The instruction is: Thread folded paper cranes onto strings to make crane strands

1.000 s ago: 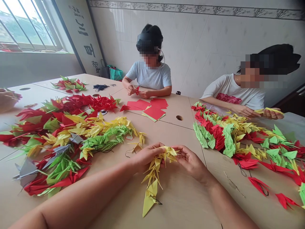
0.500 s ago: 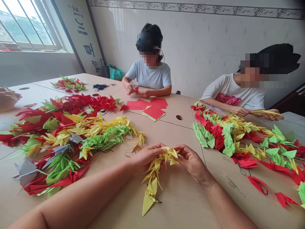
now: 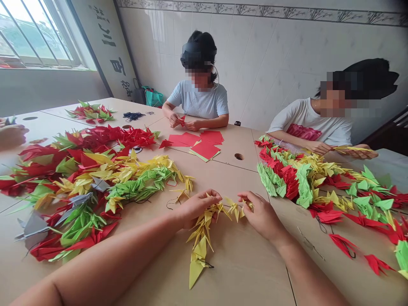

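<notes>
Between my two hands runs a string of yellow paper cranes [image 3: 204, 221], several of them bunched on a dark thread. My left hand [image 3: 199, 208] is closed around the bunched part, and the tail of the string hangs below it, with the lowest crane near the table top. My right hand [image 3: 257, 212] pinches the other end, where a yellow crane sits partly hidden by the fingers. A stretch of thread with a single crane shows in the gap between the hands. To the left of my left hand lies a green and yellow crane string [image 3: 143, 185].
A big heap of red, green, yellow and grey cranes [image 3: 79, 170] covers the left side; more strings [image 3: 290, 178] lie at right. Red paper squares [image 3: 205, 148] are in front of one person [image 3: 197, 97]. A thin needle-like tool [image 3: 310, 243] lies right of my arm.
My hands have moved apart, my right hand shifting right, so the cranes between them are spread along the thread. At far left, another person's hand has moved and shows a dark object.
</notes>
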Demonstrator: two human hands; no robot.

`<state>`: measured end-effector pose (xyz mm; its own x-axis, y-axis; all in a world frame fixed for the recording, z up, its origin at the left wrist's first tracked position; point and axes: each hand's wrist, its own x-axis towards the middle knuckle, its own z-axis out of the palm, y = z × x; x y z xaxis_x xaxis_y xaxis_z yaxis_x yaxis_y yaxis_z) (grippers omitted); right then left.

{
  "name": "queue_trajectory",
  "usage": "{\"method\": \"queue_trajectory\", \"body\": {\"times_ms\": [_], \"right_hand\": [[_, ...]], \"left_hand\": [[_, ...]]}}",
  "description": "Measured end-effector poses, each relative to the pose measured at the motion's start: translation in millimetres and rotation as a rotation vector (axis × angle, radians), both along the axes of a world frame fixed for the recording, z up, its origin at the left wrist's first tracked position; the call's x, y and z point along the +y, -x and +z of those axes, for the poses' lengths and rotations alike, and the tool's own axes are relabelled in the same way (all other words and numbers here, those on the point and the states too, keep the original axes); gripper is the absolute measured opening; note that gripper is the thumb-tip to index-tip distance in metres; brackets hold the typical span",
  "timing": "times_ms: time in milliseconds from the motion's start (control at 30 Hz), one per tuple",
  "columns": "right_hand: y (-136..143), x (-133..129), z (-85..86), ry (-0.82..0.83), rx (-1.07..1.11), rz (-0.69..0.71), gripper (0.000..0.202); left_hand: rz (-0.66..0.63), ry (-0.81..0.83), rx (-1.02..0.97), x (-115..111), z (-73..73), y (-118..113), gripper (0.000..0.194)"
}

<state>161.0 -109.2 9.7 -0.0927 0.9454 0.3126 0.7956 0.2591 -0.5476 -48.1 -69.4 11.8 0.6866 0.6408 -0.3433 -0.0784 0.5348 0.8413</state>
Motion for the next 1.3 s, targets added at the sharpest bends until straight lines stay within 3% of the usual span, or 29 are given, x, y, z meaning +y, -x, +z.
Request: {"method": "queue_trajectory", "body": {"times_ms": [233, 400, 533, 667, 800, 933, 1100, 1300], "right_hand": [[-13, 7, -12.4, -0.051, -0.142, -0.064, 0.04], [-4, -1, -0.3, -0.1, -0.164, 0.135, 0.048], [7, -7, 2.9, -0.064, -0.235, 0.198, 0.04], [7, -2, -7.9, -0.075, -0.314, 0.146, 0.023], [-3, 5, -16.4, -0.136, -0.335, 0.074, 0.02], [-2, 2, -8.3, -0.177, -0.308, 0.049, 0.027], [22, -12, 11.3, -0.2, -0.19, 0.132, 0.026], [35, -15, 6.8, -0.211, -0.253, 0.193, 0.018]], "left_hand": [[0.014, -0.005, 0.043, -1, -1.4, -1, 0.029], [0.019, -0.009, 0.027, -1, -2.2, -2, 0.029], [0.008, -0.011, 0.021, -1, -1.7, -2, 0.031], [-0.001, -0.024, 0.021, -2, -1.5, -1, 0.03], [-0.009, -0.02, 0.026, -2, -2.1, -1, 0.029], [-0.003, -0.017, 0.028, -2, -2.4, -2, 0.03], [-0.057, -0.057, 0.001, -4, -0.7, -1, 0.039], [-0.08, -0.121, 0.019, -7, 1.6, 1, 0.044]]}}
